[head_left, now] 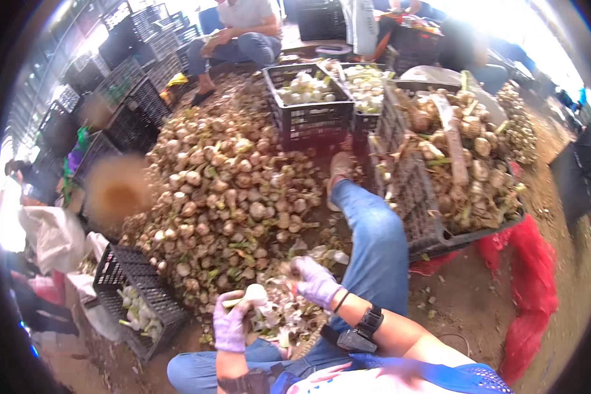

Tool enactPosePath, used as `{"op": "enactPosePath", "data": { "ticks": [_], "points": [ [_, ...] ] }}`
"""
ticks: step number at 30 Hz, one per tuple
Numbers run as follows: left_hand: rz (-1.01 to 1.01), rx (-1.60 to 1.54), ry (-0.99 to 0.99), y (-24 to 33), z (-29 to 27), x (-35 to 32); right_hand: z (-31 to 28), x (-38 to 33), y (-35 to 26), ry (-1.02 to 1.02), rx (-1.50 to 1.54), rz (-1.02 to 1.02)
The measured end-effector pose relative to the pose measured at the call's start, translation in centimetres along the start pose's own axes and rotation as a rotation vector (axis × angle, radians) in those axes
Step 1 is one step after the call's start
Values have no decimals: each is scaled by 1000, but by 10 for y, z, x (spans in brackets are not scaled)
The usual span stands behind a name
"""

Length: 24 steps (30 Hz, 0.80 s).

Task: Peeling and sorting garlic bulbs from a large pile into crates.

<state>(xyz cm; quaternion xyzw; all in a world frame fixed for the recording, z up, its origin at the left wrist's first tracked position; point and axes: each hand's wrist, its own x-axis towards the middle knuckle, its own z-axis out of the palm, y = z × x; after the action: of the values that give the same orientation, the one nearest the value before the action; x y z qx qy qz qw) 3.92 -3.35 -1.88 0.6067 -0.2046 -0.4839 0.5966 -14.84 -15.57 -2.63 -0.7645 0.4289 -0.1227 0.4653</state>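
A clean white garlic bulb point(256, 294) with a pale green stem is held in my left hand point(230, 326), which wears a light purple glove. Just to the right, my gloved right hand point(316, 281) is closed, its fingers curled and slightly blurred. A bit of orange-red shows at those fingers, but what they hold is too small to make out. Beneath both hands lie white garlic peelings point(279, 316). A large heap of unpeeled garlic bulbs point(233, 203) spreads out beyond them.
At the left a tilted black crate point(167, 303) holds trimmed garlic. Ahead stand crates of white bulbs point(306, 118). To the right, a big crate point(433, 246) overflows with untrimmed garlic, beside red netting point(532, 289). Another person point(243, 39) sits beyond the heap, near stacked crates point(128, 98).
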Motion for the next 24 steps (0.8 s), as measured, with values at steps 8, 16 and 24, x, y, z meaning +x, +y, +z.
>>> {"op": "enactPosePath", "data": {
  "ticks": [8, 16, 24],
  "points": [
    [87, 105, -316, 62, 111, 112, 63, -1, 74, -157, 85, 199],
    [431, -152, -355, 112, 155, 181, 77, 8, 84, -73, 355, 287],
    [221, 502, 199, -27, -10, 274, 85, 8, 96, -57, 351, 108]
  ]
}}
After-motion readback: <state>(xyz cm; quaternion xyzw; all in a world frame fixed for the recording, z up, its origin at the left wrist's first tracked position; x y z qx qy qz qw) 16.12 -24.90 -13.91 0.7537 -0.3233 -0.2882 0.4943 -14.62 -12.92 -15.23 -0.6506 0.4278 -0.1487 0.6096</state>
